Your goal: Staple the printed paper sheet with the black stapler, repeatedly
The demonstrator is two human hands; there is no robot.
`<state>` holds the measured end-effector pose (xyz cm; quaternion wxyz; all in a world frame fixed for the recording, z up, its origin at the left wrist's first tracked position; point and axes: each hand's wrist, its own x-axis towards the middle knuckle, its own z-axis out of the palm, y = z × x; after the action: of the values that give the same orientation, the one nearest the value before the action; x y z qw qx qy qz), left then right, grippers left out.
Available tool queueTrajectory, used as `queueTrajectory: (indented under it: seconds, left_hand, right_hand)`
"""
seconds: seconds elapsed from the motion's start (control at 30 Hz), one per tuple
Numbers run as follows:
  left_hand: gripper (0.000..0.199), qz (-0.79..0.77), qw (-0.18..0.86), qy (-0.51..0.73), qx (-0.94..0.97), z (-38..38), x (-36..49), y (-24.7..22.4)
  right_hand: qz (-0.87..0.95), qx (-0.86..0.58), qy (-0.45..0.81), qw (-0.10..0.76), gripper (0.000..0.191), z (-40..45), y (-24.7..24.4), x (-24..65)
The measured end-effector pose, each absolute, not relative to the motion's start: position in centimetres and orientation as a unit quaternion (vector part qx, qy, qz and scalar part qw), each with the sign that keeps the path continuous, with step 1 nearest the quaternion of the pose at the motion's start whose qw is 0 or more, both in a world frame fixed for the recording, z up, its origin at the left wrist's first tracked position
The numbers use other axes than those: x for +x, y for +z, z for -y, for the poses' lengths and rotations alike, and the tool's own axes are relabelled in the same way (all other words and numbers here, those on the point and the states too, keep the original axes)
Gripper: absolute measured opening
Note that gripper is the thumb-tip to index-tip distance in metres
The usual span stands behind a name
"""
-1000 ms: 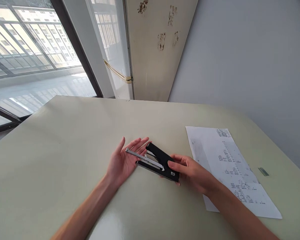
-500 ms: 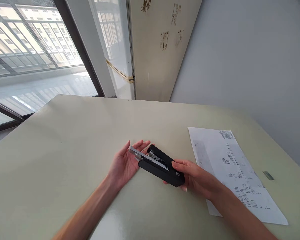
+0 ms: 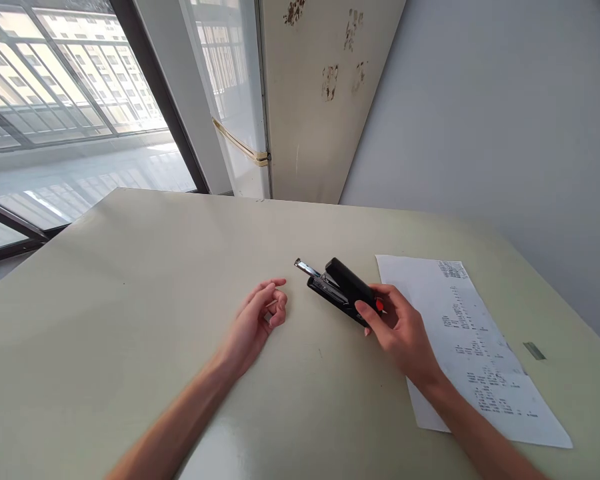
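Note:
My right hand [image 3: 393, 330] grips the rear of a black stapler [image 3: 349, 288], thumb on the near side. The stapler is tilted, its front end toward the upper left. Its metal staple tray [image 3: 307, 268] sticks out past the front, and its top arm stands apart from the base. At the back end a red part [image 3: 379, 305] shows by my fingers. To the left, apart from the stapler, is my left hand [image 3: 254, 325], with the thumb against the curled fingers and one finger stretched further. Whatever it may hold is hidden.
Under my right forearm lies a printed paper sheet [image 3: 473, 347] on the pale table [image 3: 155, 280]. A small grey-green strip [image 3: 535, 351] lies to its right. Behind the table are a glass door with a handle [image 3: 240, 143] and a plain wall [image 3: 490, 120].
The stapler has moved up and right in my right hand, away from my left hand, and its tray juts out at a new angle. My left hand's fingers have curled from an open palm.

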<state>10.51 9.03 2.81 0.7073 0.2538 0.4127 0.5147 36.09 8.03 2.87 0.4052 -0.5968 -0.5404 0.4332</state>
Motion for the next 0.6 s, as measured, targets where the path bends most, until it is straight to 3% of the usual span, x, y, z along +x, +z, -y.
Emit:
queueTrajectory:
  seconds: [0.2,0.6]
  left_hand:
    - [0.060,-0.496,0.586,0.440,0.465,-8.4,11.1,3.1]
    - [0.061,-0.491,0.552,0.294,0.606,-8.0,10.9,3.5]
  right_hand:
    - [0.610,-0.596,0.365,0.374,0.036,-7.6,2.2,35.5]
    - [0.643,-0.583,0.337,0.364,0.030,-7.5,1.5,35.2]
